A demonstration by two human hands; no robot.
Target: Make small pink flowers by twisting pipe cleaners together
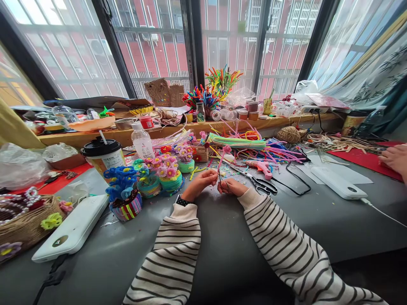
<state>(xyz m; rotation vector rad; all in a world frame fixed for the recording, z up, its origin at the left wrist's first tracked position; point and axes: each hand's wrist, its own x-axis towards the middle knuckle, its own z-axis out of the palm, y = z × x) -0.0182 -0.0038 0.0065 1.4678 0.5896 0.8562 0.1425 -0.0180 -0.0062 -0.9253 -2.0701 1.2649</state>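
A pink pipe-cleaner flower [227, 149] on a thin stem stands upright between my two hands over the grey table. My left hand [203, 183] is closed, its fingertips pinching the stem from the left. Lower down, my right hand [232, 187] is closed too, with its fingers at the stem's bottom end. Thin dark strands show between the fingertips; their kind is too small to make out. Black-handled scissors [265, 186] lie open just right of my right hand. Behind them is a pink glue gun [262, 167]. Pots of pipe-cleaner flowers [168, 169] stand left of my left hand.
Bundled pipe cleaners [238, 142] lie beyond my hands. A lidded cup [103, 152], a bottle [142, 142], a blue-flowered pot [125, 203] and a white power bank [73, 228] stand or lie left. Another power bank [338, 182] lies right, near another person's hand [394, 159].
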